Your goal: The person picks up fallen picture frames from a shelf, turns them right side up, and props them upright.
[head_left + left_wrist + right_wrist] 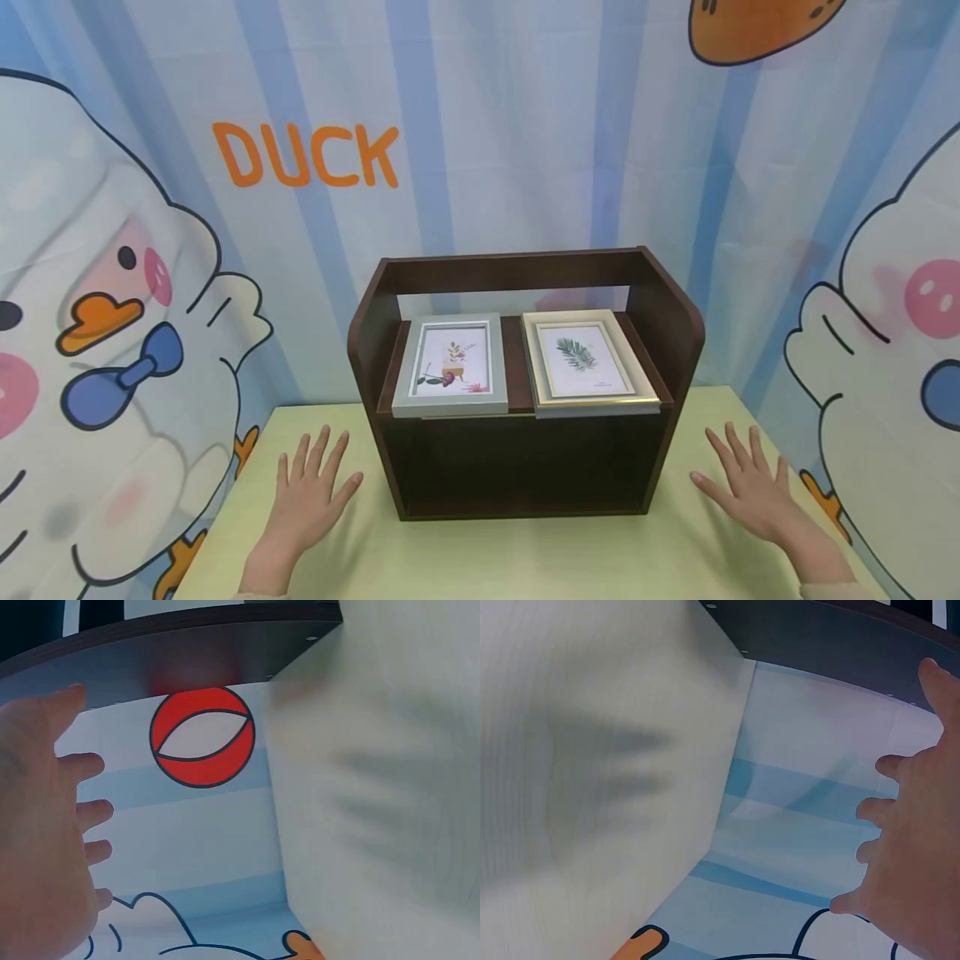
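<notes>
My left hand [303,500] is held with fingers spread over the table, left of a dark brown wooden shelf [517,273]. On the other side of the shelf, my right hand [753,492] also has its fingers spread and holds nothing. On the shelf's upper board lie a silver-grey picture frame [401,375] with a flower print, at left, and a gold picture frame [637,379] with a green leaf print, at right. A grey edge shows beneath the gold frame. In both wrist views, the shelf's side panels [202,656] [817,649] appear beyond the thumbs.
The shelf stands on a pale yellow-green table [517,562], its lower compartment [517,467] facing me in shadow. Behind and to both sides hangs a blue-and-white striped curtain [510,125] printed with cartoon ducks. Shadows of the fingers fall on the tabletop in both wrist views.
</notes>
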Demonstrator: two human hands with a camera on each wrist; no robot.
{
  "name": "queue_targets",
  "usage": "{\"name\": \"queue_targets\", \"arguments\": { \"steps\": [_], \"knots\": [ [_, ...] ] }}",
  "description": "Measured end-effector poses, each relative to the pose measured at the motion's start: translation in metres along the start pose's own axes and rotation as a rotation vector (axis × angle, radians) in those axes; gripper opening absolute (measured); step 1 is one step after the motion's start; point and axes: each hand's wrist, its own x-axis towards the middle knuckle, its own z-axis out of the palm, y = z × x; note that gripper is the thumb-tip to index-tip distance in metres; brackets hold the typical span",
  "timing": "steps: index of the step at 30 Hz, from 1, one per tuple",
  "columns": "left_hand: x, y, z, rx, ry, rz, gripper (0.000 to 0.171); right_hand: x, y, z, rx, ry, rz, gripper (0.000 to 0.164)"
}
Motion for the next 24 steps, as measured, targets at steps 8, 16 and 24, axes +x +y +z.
{"name": "queue_targets", "arguments": {
  "steps": [8, 16, 24],
  "knots": [
    [-0.003, 0.012, -0.018, 0.038, 0.026, 0.021, 0.069, -0.007, -0.013, -0.012, -0.01, 0.028, -0.018, 0.081],
    [-0.007, 0.029, -0.035, 0.047, 0.127, 0.089, 0.067, -0.013, -0.031, -0.029, -0.014, 0.058, -0.053, 0.08],
    [-0.01, 0.047, -0.053, 0.057, 0.237, 0.175, 0.064, -0.021, -0.053, -0.046, 0.0, 0.11, -0.139, 0.076]
  ]
}}
